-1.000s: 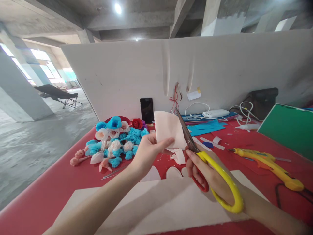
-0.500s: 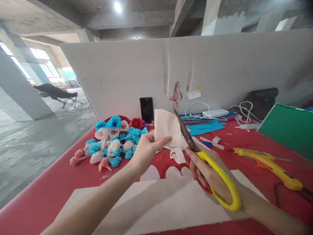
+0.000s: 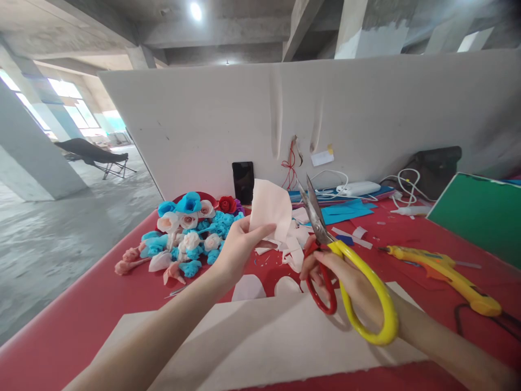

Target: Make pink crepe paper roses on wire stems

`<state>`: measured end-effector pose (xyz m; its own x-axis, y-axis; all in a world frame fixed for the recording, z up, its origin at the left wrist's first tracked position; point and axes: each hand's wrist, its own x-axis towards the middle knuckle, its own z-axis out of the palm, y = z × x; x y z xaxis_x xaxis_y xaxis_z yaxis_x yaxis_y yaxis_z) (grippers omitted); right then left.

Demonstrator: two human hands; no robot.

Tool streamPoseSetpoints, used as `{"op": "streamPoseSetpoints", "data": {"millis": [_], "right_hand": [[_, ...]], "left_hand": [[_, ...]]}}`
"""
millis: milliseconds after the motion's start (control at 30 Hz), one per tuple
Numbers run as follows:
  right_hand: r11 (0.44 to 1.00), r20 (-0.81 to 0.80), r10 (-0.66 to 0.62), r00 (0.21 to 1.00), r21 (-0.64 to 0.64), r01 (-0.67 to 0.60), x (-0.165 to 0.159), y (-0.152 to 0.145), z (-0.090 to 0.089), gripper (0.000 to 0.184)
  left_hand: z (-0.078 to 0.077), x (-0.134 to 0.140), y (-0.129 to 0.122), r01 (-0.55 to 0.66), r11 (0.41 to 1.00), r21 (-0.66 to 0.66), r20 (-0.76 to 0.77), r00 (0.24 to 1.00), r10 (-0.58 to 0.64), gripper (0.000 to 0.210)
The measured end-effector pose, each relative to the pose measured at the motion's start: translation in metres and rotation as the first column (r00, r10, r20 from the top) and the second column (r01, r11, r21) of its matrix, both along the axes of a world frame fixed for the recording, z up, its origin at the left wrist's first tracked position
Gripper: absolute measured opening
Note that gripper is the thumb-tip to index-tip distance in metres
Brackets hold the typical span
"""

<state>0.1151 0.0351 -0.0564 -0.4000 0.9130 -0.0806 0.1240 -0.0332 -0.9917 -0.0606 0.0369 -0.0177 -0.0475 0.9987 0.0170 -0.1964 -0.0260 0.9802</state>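
My scissors (image 3: 323,234) have left the paper (image 3: 272,206), gaping right of it (left fingers (image 3: 264,233) pinch it); curled right fingers (image 3: 331,262) hold them pointing away, long axis slanting leftward.

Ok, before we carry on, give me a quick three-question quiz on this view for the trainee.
1. Which hand holds the pale piece, and which holds the scissors?
2. True or false: the scissors are cutting into the pale piece right now.
3. Where does the yellow glue gun lie, as the camera sees it?
A) among the flowers
B) to the right of the scissors
C) under the chair

Key
1. The left hand holds the pale piece; the right hand holds the scissors.
2. False: a gap shows between them.
3. B
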Motion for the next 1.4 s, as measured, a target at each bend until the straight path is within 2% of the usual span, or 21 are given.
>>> {"op": "streamPoseSetpoints", "data": {"millis": [100,200,433,700,833,1100,1400], "right_hand": [[0.996,-0.105,0.090,0.990,0.020,-0.088,0.000,0.002,-0.008,0.026],[0.994,-0.123,0.108,0.986,0.044,-0.103,0.001,0.000,-0.012,0.027],[0.994,0.031,0.054,0.998,0.097,-0.057,0.001,-0.003,-0.004,0.030],[0.992,0.019,-0.016,1.000,0.126,0.014,-0.001,0.000,-0.014,0.044],[0.993,0.029,-0.026,0.999,0.115,0.022,0.000,-0.001,-0.014,0.046],[0.992,0.047,-0.038,0.998,0.121,0.032,0.001,-0.009,-0.004,0.046],[0.987,0.089,-0.071,0.993,0.149,0.058,0.002,-0.008,-0.004,0.049]], "left_hand": [[0.000,0.000,0.000,-0.005,1.000,0.006,0.007,1.000,0.005,0.009],[0.000,0.000,0.000,0.011,1.000,0.011,0.006,1.000,-0.011,0.010],[0.000,0.002,-0.003,0.085,0.996,0.009,-0.016,0.996,-0.085,0.010],[-0.002,0.003,-0.005,0.149,0.989,-0.007,-0.027,0.988,-0.149,0.009],[-0.002,0.002,-0.006,0.158,0.987,-0.012,-0.027,0.987,-0.158,0.008],[0.000,0.004,-0.007,0.153,0.988,-0.021,-0.023,0.988,-0.153,0.008],[0.002,0.004,-0.007,0.118,0.993,-0.019,-0.013,0.993,-0.118,0.015]]}}
